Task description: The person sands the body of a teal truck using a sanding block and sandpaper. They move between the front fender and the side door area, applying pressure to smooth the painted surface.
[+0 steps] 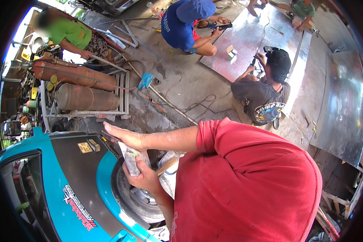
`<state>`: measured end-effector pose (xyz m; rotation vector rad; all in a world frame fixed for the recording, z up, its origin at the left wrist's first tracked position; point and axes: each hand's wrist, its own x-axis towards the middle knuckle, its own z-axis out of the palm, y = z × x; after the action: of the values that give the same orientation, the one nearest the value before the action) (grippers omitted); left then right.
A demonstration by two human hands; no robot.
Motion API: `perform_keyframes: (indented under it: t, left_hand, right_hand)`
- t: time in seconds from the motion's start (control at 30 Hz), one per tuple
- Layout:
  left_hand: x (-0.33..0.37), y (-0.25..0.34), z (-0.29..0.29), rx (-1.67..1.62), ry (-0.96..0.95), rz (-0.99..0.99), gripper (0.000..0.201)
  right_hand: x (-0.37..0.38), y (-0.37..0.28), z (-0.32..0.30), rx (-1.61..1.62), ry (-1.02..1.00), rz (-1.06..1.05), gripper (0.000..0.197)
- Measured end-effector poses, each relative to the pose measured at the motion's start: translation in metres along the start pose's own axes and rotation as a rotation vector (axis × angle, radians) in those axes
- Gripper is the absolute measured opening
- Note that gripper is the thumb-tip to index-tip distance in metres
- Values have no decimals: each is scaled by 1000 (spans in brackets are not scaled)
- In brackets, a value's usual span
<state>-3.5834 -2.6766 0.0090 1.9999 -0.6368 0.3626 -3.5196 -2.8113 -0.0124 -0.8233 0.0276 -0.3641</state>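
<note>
At far left, outdoors on a concrete workshop floor (181, 80): two rusty gas cylinders (78, 86) lying on a white metal rack (123, 92), a person in a green shirt (70, 34) bent over them.

Near left: teal vehicle body (52, 177) with dark panel and a tyre (129, 197) below the hands.

Centre, near: left hand (123, 137) flat and open, fingers straight, palm laid along the top edge of a small printed packet (133, 157). Right hand (143, 177) closed around the packet's lower part, gripping it from beneath. Packet held upright between both, just above the tyre, close to the red shirt (246, 185).

Handling note, as a judgement: firm hold low with the right, flat even pressure from the left, packet kept upright so nothing spills; clear of the wheel.

Far centre: person in blue cap and shirt (181, 24) crouched, holding a tool over a sheet of metal (246, 40).

Right: person in black cap (266, 84) seated at the sheet's edge; further metal sheet (343, 105) at far right.
</note>
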Motion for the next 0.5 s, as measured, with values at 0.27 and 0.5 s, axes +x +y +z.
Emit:
perform_keyframes:
  t: [0.27, 0.5]
  left_hand:
    - [66, -12, 15, -72, 163, 20, 31]
    - [24, -19, -3, 213, 83, -37, 20]
  right_hand:
    - [-25, 4, 5, -80, -195, 195, 70]
    - [8, 23, 7, 54, -217, 405, 90]
